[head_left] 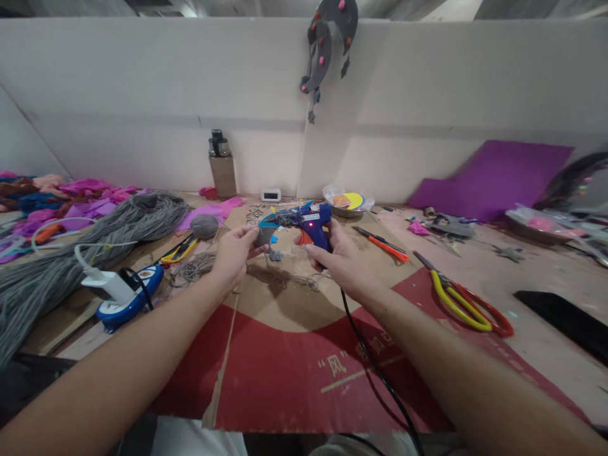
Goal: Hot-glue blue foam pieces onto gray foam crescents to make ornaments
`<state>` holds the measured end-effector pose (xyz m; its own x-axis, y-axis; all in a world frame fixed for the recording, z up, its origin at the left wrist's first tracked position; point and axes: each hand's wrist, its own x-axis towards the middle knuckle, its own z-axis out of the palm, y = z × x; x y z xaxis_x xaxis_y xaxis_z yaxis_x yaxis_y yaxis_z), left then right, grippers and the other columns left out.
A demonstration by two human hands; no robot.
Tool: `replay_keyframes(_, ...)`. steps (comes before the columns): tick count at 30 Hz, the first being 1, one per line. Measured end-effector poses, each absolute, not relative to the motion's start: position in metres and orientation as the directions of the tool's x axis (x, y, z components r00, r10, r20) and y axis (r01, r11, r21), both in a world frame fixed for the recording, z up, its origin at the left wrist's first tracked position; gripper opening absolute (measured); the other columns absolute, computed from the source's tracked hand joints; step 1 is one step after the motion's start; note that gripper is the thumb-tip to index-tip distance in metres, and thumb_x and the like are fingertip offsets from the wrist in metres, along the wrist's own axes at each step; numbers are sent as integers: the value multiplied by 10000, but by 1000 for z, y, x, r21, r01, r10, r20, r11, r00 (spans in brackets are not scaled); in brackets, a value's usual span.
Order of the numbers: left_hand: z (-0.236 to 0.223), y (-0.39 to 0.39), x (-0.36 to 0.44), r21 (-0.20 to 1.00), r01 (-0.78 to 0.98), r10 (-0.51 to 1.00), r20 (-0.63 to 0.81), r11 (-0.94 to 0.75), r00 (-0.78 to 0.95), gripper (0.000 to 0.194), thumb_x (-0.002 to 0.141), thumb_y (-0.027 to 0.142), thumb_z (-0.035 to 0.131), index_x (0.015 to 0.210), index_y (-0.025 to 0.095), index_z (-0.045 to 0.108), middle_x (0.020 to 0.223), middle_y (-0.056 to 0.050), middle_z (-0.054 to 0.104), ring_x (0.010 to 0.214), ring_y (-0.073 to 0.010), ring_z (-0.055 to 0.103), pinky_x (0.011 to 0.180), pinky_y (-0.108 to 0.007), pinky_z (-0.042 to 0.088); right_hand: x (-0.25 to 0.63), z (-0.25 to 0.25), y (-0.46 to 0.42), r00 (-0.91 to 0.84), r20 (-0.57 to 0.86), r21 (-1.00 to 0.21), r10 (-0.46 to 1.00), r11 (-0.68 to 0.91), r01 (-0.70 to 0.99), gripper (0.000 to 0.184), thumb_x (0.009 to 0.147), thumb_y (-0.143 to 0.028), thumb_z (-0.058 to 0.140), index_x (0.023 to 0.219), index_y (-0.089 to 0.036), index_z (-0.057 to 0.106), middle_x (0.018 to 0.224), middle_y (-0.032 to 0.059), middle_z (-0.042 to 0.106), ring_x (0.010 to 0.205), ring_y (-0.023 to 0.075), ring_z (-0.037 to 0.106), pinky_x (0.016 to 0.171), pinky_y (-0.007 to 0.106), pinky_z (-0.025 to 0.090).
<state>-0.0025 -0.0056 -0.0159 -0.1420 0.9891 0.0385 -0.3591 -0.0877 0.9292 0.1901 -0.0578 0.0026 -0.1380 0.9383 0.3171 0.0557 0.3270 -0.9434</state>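
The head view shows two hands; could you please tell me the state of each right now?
Left hand: closed, pinching a small gray piece.
Right hand: closed, holding the blue glue gun.

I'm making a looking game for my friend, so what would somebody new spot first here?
Probably the blue glue gun with its red light, in the right grip near the middle. Next, perhaps, the big purple sheet by the wall at the back right, or the grey crescent with pink dots, up high near the top centre.
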Motion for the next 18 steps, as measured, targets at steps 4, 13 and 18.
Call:
replay_keyframes(4, -17, -7, -1, 928, -361, 990, 54, -98, -129, 140, 684, 209, 727, 715, 119, 624, 677, -13, 631, 575, -101, 600, 563, -255, 584, 189, -3, -56, -147, 477, -829, 867, 499, 253, 354, 820, -219, 562, 1148, -212, 427, 1019, 70, 643, 851, 177, 617, 790, 359, 512)
replay_keyframes(13, -20, -8, 0, 936, -333, 988, 69, -111, -138, 145, 667, 226, 729, 719, 127, 636, 668, 1, 622, 556, -89, 578, 560, -248, 585, 187, -8, -60, -210, 589, -640, 780, 609, 469, 425, 861, -200, 506, 1271, -176, 395, 1142, 130, 609, 1021, 235, 610, 927, 427, 487)
replay_keyframes(18, -19, -9, 1, 934, -337, 987, 80, -123, -138, 156, 672, 229, 728, 719, 115, 632, 689, -16, 635, 569, -100, 600, 561, -252, 586, 186, -9, -60, -208, 574, -658, 792, 598, 457, 397, 861, -186, 491, 1245, -179, 393, 1082, 116, 619, 955, 211, 620, 887, 405, 504)
